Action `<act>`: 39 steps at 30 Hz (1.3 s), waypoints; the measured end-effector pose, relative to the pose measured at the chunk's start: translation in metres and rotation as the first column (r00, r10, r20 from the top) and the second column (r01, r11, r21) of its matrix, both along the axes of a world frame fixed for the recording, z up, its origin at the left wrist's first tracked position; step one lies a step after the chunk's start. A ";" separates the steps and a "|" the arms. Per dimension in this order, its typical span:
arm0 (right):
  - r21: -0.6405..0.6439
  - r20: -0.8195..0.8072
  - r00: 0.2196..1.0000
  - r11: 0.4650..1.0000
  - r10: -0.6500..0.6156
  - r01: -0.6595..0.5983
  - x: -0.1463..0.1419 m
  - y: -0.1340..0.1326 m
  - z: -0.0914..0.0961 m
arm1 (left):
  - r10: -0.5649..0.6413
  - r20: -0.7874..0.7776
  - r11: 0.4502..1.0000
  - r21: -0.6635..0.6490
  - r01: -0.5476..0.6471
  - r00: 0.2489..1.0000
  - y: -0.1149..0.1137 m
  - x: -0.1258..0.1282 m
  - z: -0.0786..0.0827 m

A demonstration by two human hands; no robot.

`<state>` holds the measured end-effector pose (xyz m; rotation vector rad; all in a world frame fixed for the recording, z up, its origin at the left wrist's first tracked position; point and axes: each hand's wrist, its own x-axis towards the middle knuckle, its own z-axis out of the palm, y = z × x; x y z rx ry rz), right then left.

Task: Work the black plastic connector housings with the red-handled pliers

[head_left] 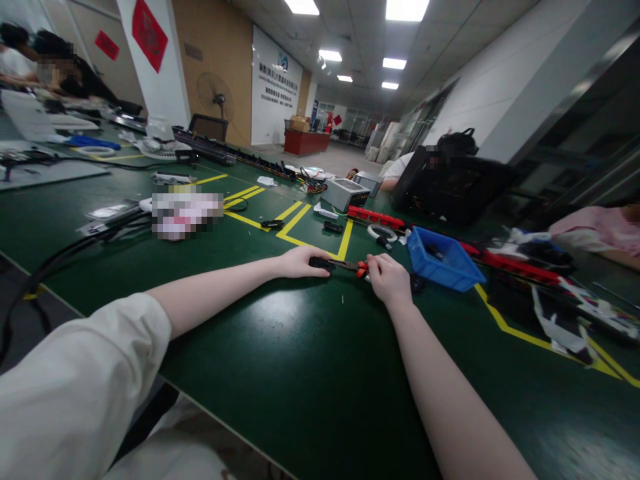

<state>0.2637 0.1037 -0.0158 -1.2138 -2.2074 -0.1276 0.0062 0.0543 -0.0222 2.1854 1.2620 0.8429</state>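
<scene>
My left hand (300, 262) is closed around a small black part (321, 264) low over the green table (300, 373). What kind of part it is, I cannot make out. In my right hand (387, 277) are pliers with red-orange handles (362, 269), the fingers wrapped round the grips. The metal jaws point left and meet the right end of the black part; whether they grip it cannot be seen. A thin pale sliver (343, 299) lies on the table just below the pliers.
Right of my right hand stands a blue bin (445, 260) with dark bits inside. Beyond my hands are black pieces (333, 227), a white cable coil (382, 233), a red strip (375, 217) and a grey metal box (345, 194). Black cables (75, 250) cross the left side. People sit farther off.
</scene>
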 end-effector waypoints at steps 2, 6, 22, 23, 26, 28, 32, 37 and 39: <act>-0.005 0.012 1.000 1.000 0.015 -0.015 -0.001 0.000 0.000 | -0.006 -0.010 1.000 0.004 0.006 1.000 -0.002 0.000 0.002; -0.007 0.018 1.000 1.000 0.016 -0.016 -0.001 0.000 0.000 | -0.007 -0.031 1.000 0.030 0.008 1.000 -0.002 0.000 0.002; -0.075 0.089 0.994 0.995 0.066 -0.059 -0.002 -0.002 0.004 | -0.039 -0.023 0.989 0.139 0.042 0.999 -0.001 0.000 -0.003; -0.077 0.099 0.992 0.994 0.079 -0.072 -0.002 -0.001 0.004 | -0.033 -0.022 0.989 0.143 0.036 0.999 -0.001 0.000 -0.002; -0.075 0.139 0.983 0.991 0.120 -0.111 -0.002 -0.001 0.004 | -0.009 -0.022 0.988 0.156 0.013 1.000 -0.004 0.000 0.001; -0.070 0.168 0.976 0.989 0.138 -0.128 -0.003 0.000 0.003 | -0.001 -0.018 0.987 0.161 0.004 1.000 -0.004 0.000 0.002; -0.042 0.202 0.971 0.991 0.130 -0.124 -0.005 0.002 0.001 | 0.004 0.011 0.985 0.172 -0.005 1.000 -0.002 0.000 0.000; -0.017 0.236 0.967 0.995 0.100 -0.099 -0.007 0.007 -0.003 | 0.069 0.110 0.989 0.125 -0.083 0.992 0.002 0.000 -0.004; -0.009 0.251 0.964 0.996 0.085 -0.085 -0.007 0.008 -0.004 | 0.075 0.121 0.992 0.096 -0.087 0.990 0.002 0.001 -0.004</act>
